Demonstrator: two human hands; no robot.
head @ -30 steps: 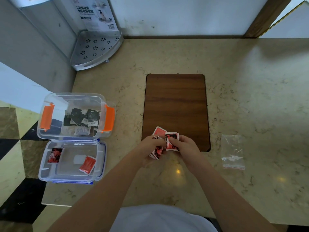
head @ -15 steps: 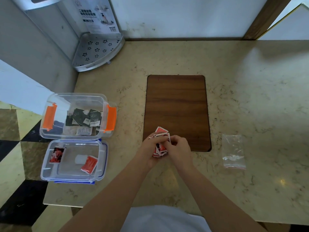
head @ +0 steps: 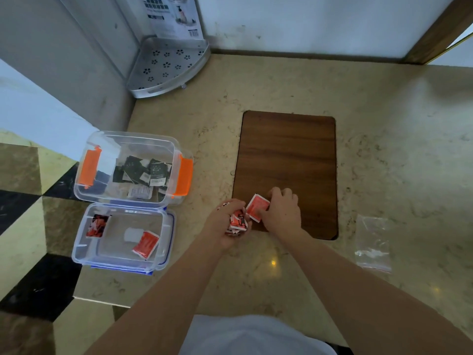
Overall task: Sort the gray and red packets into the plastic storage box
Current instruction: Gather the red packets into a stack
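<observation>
My left hand is closed around a small stack of red packets at the near left corner of the wooden board. Just to its right, my right hand pinches a single red packet over the board's near edge. To the left stand two clear boxes. The one with orange clips holds several dark gray packets. The blue-trimmed one in front of it holds two red packets, one at its left end and one at its right.
An empty clear zip bag lies on the marble counter right of the board. A white perforated corner shelf sits in the far left corner by the wall. The counter's left edge drops to a tiled floor beside the boxes.
My hands have drawn apart: the right one now holds one red packet away from the stack, which stays in my left hand. The view has shifted slightly.
</observation>
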